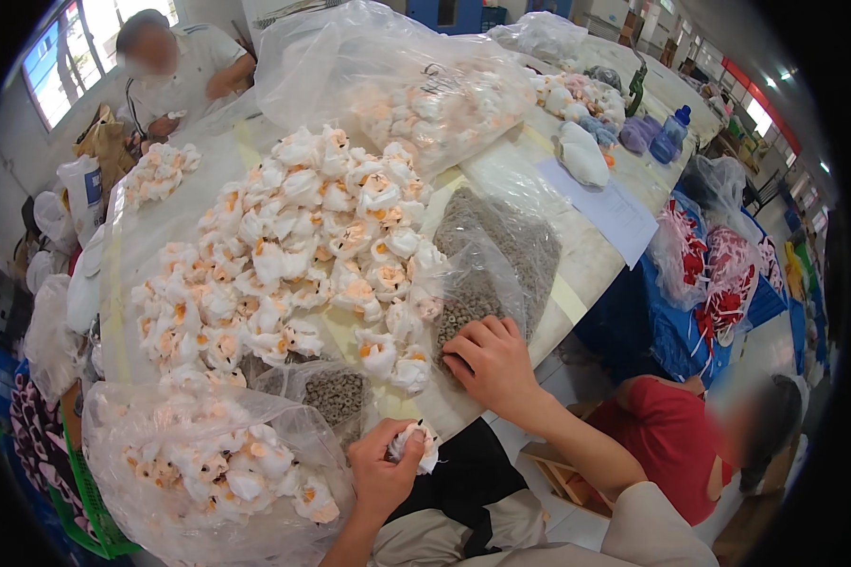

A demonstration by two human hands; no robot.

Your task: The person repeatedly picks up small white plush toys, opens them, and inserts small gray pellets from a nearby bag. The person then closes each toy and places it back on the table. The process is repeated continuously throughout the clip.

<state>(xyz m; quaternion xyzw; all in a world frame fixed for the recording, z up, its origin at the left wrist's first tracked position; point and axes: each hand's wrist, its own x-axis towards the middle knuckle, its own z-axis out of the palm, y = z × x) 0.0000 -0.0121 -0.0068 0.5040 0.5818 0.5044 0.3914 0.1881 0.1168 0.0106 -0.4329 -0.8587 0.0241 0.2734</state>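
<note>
My left hand [384, 470] is closed round a small white plush piece [420, 446] with a dark spot, just off the near table edge. At the mouth of a clear plastic bag of small grey-brown ring-like parts [477, 293], my right hand [491, 367] has its fingers bent together among the parts; whatever its fingertips pinch is hidden. Left of it spreads a large heap of white plush pieces [293, 236] with peach and orange patches. A smaller clear bag of the same grey-brown parts [336, 395] lies between the heap and my left hand.
Near left, an open clear bag [217, 472] holds more plush pieces; a bigger one [425, 104] stands at the back. A paper sheet [607, 210] and a blue bottle [671, 135] lie to the right. One person [184, 71] sits far left, another in red [667, 444] right.
</note>
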